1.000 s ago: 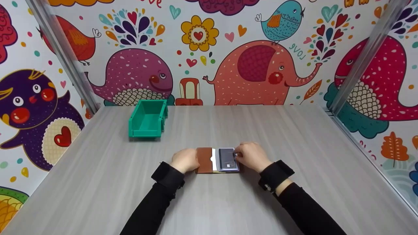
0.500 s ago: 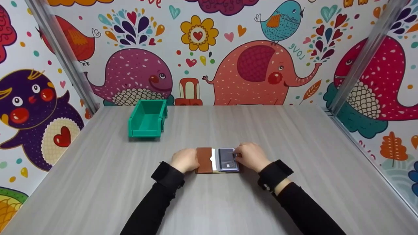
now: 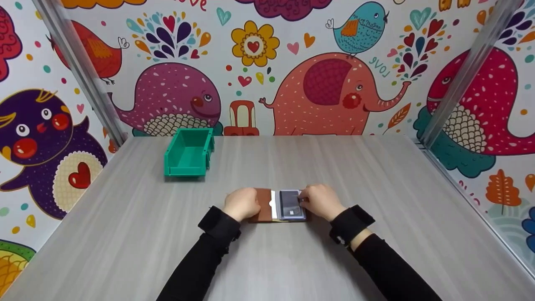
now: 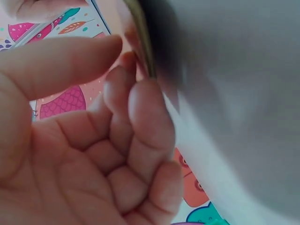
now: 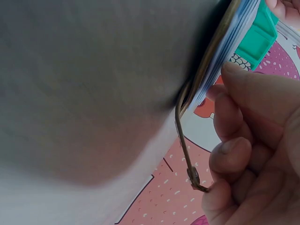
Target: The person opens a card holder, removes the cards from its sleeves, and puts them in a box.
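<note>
A brown card holder [image 3: 264,209] lies spread open on the table, with a white slip along its middle. On its right half are clear sleeves with a dark card [image 3: 291,205] in them. My left hand [image 3: 242,204] holds the left cover at its outer edge, the fingers curled; in the left wrist view the fingertips meet that edge [image 4: 143,35]. At the right edge my right hand [image 3: 322,201] pinches the sleeves between thumb and forefinger. The right wrist view shows the stacked sleeves [image 5: 229,44] edge-on and a strap with a snap [image 5: 185,145] by my lower fingers.
A green plastic bin [image 3: 189,152] stands at the back left of the grey table [image 3: 267,259]. Behind the table are walls printed with cartoon animals [image 3: 326,96], with metal posts [image 3: 451,79] at the corners.
My left hand has shifted slightly right and up, now covering more of the left cover. The right hand keeps its place at the sleeves' edge.
</note>
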Tool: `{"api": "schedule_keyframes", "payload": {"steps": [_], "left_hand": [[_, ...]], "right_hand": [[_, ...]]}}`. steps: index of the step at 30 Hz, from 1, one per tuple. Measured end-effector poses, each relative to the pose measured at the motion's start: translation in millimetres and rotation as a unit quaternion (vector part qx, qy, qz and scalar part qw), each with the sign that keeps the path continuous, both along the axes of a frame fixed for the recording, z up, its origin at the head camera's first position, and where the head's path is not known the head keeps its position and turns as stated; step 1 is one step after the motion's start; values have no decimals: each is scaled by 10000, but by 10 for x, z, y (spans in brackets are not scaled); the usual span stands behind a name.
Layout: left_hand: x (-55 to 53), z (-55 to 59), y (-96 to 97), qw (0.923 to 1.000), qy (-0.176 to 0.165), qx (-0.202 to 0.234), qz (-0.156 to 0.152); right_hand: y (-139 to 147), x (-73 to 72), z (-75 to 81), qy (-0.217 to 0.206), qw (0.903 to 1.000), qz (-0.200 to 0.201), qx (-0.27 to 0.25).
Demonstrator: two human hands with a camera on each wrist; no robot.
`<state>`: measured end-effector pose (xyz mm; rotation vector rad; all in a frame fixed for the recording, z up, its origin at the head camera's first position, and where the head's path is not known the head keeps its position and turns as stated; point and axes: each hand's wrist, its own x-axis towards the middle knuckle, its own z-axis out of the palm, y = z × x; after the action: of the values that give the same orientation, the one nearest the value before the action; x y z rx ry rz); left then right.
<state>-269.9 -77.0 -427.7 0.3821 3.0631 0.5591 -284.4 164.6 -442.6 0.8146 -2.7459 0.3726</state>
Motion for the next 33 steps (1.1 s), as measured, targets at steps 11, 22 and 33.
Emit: {"api": "schedule_keyframes", "payload": {"steps": [11, 22, 33], "left_hand": [[10, 40, 163, 9994, 282, 179, -76], [29, -6, 345, 9972, 642, 295, -226], [-4, -43, 435, 9977, 455, 419, -290]], "right_hand": [[0, 1, 9, -87, 9999, -68, 19], [2, 7, 4, -97, 9999, -72, -74], [-12, 12, 6, -267, 9992, -244, -178]]}}
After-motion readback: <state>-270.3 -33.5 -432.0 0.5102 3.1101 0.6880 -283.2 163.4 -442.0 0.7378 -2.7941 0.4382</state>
